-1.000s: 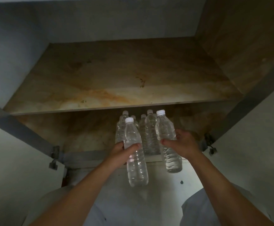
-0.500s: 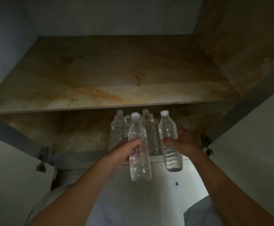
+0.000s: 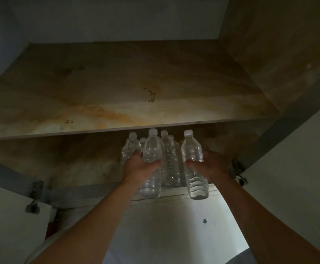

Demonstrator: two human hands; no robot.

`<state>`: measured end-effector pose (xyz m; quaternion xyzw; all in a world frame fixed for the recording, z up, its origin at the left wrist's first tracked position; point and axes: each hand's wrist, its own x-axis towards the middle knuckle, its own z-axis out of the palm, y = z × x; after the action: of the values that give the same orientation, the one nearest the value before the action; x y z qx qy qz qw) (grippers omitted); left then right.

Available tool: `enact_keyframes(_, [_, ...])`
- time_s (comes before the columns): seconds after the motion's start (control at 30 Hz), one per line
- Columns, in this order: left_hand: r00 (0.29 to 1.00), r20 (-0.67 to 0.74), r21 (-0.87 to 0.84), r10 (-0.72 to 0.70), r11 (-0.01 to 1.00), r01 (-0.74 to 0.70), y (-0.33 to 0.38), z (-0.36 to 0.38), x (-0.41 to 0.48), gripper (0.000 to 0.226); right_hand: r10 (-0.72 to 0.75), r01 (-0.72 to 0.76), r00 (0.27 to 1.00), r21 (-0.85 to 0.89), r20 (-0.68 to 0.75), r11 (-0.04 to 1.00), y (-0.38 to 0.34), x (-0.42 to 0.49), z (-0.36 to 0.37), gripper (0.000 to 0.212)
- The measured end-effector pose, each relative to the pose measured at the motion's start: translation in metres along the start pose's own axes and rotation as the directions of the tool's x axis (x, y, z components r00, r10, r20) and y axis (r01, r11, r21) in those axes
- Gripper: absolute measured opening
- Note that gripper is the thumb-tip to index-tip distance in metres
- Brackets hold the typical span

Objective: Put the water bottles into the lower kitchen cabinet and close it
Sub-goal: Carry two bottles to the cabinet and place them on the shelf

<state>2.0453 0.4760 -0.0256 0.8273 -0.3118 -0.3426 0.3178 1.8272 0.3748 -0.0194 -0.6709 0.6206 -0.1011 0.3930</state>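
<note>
Left hand [image 3: 143, 167]: one clear bottle is held around its middle, with the fingers wrapped tight; it is seen at about 12 o'clock from the picture's middle.
Left bottle [image 3: 151, 149]: it is kept upright with its white cap on top, probably so it can be stood down right away.
Right hand [image 3: 211, 164]: a second bottle is gripped from its right side, with the thumb across the front; it sits at about 1 o'clock.
Right bottle [image 3: 192, 149]: it is held straight up, and its bottom hangs just past the cabinet's front edge [image 3: 90, 195].
Stored bottles [image 3: 169, 155]: a small group is already stood on the cabinet floor, under the shelf [image 3: 117, 96], between and behind the two hands.
Why so placed: the new bottles are likely brought close to the group so that they are kept packed together and room is saved.
Arms: both are stretched forward from 6 o'clock toward the low space, nearly side by side.
Doors: the left door [image 3: 8, 221] at 8 o'clock and the right door [image 3: 298, 168] at 3 o'clock are swung wide open, so the way in is not blocked.
Task so far: the two held bottles are not yet set down, and the doors are not yet shut.
Care needed: the caps must be passed under the shelf edge without being bumped.
</note>
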Motion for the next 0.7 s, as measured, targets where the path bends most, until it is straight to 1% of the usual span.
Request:
enact_keyframes(0.07, [1.000, -0.009, 0.058, -0.004, 0.998, 0.004, 0.003, 0.005, 0.007, 0.061, 0.002, -0.002, 1.000, 0.009, -0.001, 1.000, 0.001, 0.005, 0.003, 0.053])
enact_keyframes(0.13, [0.999, -0.031, 0.084, -0.014, 0.996, 0.017, 0.009, 0.008, 0.011, 0.048, 0.007, -0.007, 1.000, -0.050, 0.001, 0.999, -0.001, 0.006, 0.004, 0.057])
enact_keyframes(0.2, [0.997, -0.073, 0.097, -0.021, 0.995, 0.028, 0.012, 0.011, 0.015, 0.046, 0.017, -0.018, 1.000, -0.077, -0.007, 0.997, -0.001, 0.009, 0.005, 0.063])
enact_keyframes(0.27, [0.995, -0.099, 0.101, -0.032, 0.994, 0.043, 0.013, 0.014, 0.018, 0.048, 0.018, -0.019, 1.000, -0.089, -0.007, 0.996, -0.002, 0.011, 0.008, 0.059])
enact_keyframes(0.3, [0.994, -0.098, 0.092, -0.044, 0.994, 0.053, 0.014, 0.015, 0.019, 0.048, 0.016, -0.016, 1.000, -0.087, -0.002, 0.996, -0.005, 0.011, 0.009, 0.057])
enact_keyframes(0.37, [0.993, -0.093, 0.055, -0.079, 0.995, 0.085, 0.013, 0.018, 0.023, 0.050, 0.009, -0.008, 1.000, -0.054, 0.011, 0.999, -0.006, 0.014, 0.015, 0.063])
enact_keyframes(0.47, [0.991, -0.098, 0.021, -0.087, 0.996, 0.089, 0.013, 0.019, 0.027, 0.053, 0.016, -0.015, 1.000, -0.027, 0.005, 1.000, -0.009, 0.018, 0.021, 0.064])
enact_keyframes(0.57, [0.991, -0.098, 0.040, -0.093, 0.994, 0.097, 0.010, 0.022, 0.031, 0.058, 0.037, -0.037, 0.999, 0.004, -0.003, 0.999, -0.009, 0.022, 0.025, 0.066])
enact_keyframes(0.63, [0.991, -0.101, 0.070, -0.084, 0.993, 0.092, 0.012, 0.023, 0.032, 0.060, 0.058, -0.057, 0.998, 0.035, -0.016, 0.998, -0.009, 0.024, 0.026, 0.071])
enact_keyframes(0.7, [0.992, -0.100, 0.113, -0.079, 0.989, 0.090, 0.012, 0.025, 0.035, 0.063, 0.067, -0.066, 0.997, 0.030, -0.029, 0.997, -0.007, 0.027, 0.027, 0.072])
